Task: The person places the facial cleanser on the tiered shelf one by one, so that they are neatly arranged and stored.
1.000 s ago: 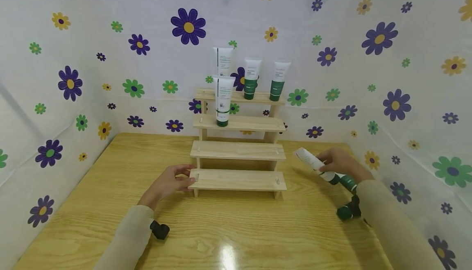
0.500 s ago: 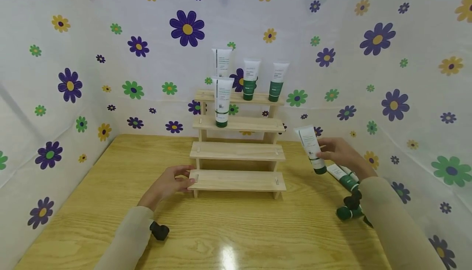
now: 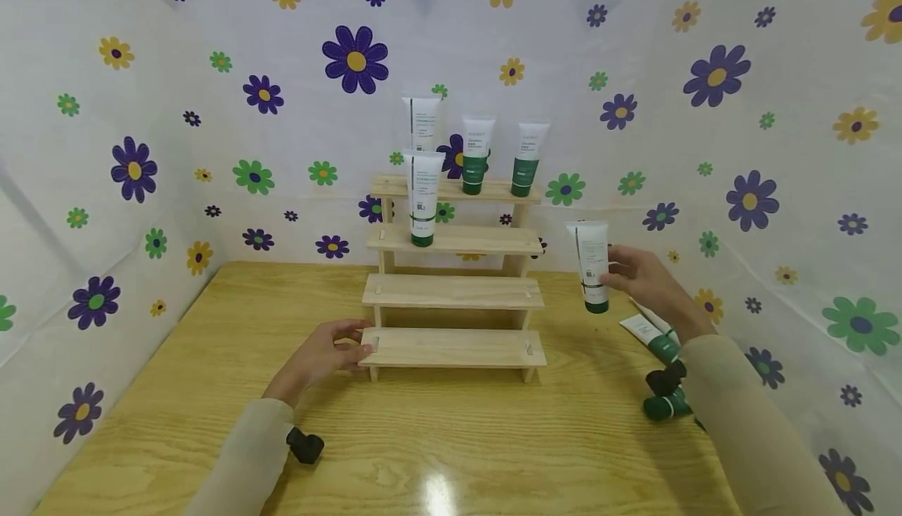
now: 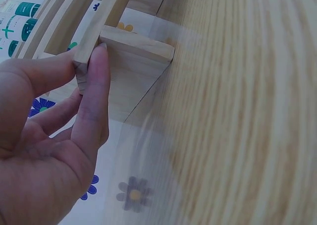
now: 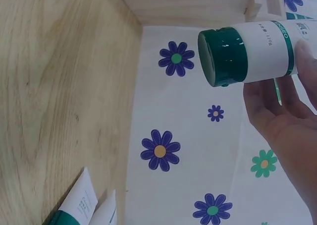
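"What are the hands doing?"

"In the head view, the right hand [image 3: 644, 281] grips a white tube [image 3: 590, 254], nearly upright, lifted off the counter [image 3: 451, 438] just right of the wooden stand [image 3: 451, 289]."

"And the left hand [image 3: 324, 355]?"

"It pinches one end of the lowest shelf [image 3: 451, 346]; the left wrist view shows thumb and fingers on opposite sides of the board, unclear from above."

"What does the right wrist view add?"

"The end face of the green cap [image 5: 223, 56], and fingers behind the tube."

"The others?"

"Only the head view shows them whole: two standing tubes [image 3: 478, 156] up top, a front tube [image 3: 423, 203] one shelf lower, and a rear tube [image 3: 420, 120], base hidden. Loose tubes [image 3: 641, 330] lie by the right sleeve [image 3: 747, 422]."
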The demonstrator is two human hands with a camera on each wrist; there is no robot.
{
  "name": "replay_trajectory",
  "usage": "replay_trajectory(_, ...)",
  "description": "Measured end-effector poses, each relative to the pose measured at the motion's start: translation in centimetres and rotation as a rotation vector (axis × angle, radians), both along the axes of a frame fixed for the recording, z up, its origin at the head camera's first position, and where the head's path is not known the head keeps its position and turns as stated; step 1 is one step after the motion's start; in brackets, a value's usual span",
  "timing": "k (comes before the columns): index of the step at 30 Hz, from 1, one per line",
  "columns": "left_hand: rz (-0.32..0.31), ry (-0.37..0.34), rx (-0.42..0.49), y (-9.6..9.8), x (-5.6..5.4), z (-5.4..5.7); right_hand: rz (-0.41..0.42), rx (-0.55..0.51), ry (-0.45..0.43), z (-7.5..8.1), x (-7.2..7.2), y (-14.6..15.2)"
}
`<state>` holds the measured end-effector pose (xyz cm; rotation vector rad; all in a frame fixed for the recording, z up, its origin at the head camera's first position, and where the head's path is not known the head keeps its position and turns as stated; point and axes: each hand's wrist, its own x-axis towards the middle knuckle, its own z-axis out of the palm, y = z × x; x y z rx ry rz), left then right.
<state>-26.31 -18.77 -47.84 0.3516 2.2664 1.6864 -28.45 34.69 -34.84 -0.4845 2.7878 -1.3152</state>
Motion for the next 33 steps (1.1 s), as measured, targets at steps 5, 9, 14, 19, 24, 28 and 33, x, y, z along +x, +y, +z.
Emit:
replay_trajectory(5,-0.002,-0.002,0.005,0.0,0.0,-0.1,-0.017,-0.035,0.024,0.5,0.1,-0.6)
replay_trajectory(9,-0.004,0.001,0.003,0.1,0.1,-0.3,-0.027,-0.043,0.037,0.8,0.1,-1.1)
replay_trajectory(14,0.001,0.001,0.007,0.2,0.3,-0.3,-0.014,-0.051,0.078,1.2,0.1,-2.0)
replay_trajectory(19,0.000,0.003,0.001,0.3,0.3,-0.2,-0.004,-0.045,0.107,1.7,-0.2,-2.7)
replay_trajectory(24,0.004,-0.005,0.002,0.2,0.2,-0.2,0.001,-0.058,0.110,2.2,-0.5,-3.3)
replay_trajectory(28,0.003,-0.007,0.000,0.2,0.3,0.0,0.009,-0.088,0.116,2.4,-0.8,-3.8)
replay_trajectory(33,0.007,-0.007,-0.002,0.3,0.3,0.3,0.006,-0.106,0.125,2.9,-1.1,-4.5)
